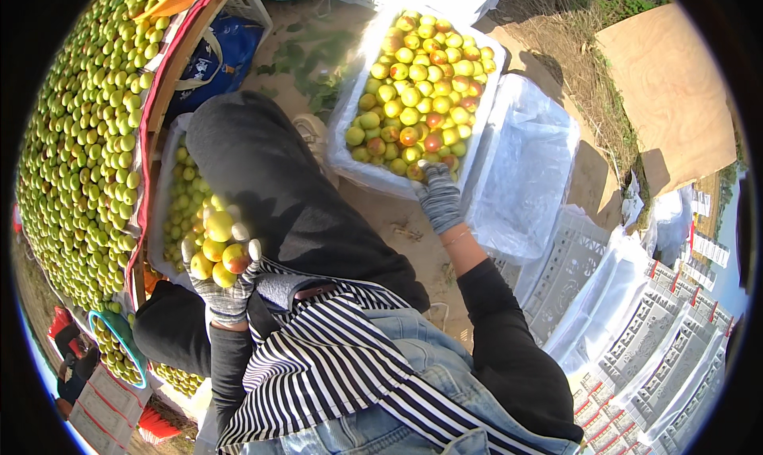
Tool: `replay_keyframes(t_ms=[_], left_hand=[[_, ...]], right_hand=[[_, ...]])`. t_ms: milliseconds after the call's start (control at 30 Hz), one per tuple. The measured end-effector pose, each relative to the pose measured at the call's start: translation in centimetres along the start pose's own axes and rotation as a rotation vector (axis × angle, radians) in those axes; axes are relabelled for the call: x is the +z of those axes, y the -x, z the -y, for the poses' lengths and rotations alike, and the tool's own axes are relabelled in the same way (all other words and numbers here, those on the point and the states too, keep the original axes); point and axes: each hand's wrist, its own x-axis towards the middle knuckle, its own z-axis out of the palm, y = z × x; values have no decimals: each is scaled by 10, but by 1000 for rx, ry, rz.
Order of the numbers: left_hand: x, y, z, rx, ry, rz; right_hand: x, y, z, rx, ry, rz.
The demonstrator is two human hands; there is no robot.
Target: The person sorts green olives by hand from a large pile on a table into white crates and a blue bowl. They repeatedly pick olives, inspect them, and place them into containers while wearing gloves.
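Note:
My left hand (223,288), in a grey knit glove with pale fingertips, is cupped palm up around several yellow-green jujubes (218,249), some blushed red. Below it, beside my leg, a lined crate of greener jujubes (179,201) is partly hidden. My right hand (440,196), gloved alike, rests at the near edge of a white lined crate (372,181) heaped with yellow and reddish jujubes (417,97). Its fingertips touch the fruit there; whether they grip one is unclear.
A sorting table piled with jujubes (83,175) runs along my left. Right of the filled crate stands a plastic-lined crate (521,157). Stacked grey crates (632,336) are at lower right, a plywood board (667,91) at upper right. A blue bag (208,61) sits under the table.

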Motion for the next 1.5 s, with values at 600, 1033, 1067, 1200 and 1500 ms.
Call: replay_keyframes(t_ms=[600, 1033, 1067, 1200, 1500], left_hand=[[0, 2, -1, 42, -36, 11], [-11, 74, -23, 338, 330, 142], [-15, 83, -25, 342, 416, 168], [-35, 118, -17, 417, 559, 195], [-51, 162, 2, 748, 598, 312]], right_hand=[[-38, -25, 61, 3, -439, -191], [-69, -108, 263, 124, -1670, 1038], [-64, -112, 286, 120, -1574, 1060], [-47, -84, 384, -101, -1277, 1114], [-75, 191, 497, -1109, -585, 2104]])
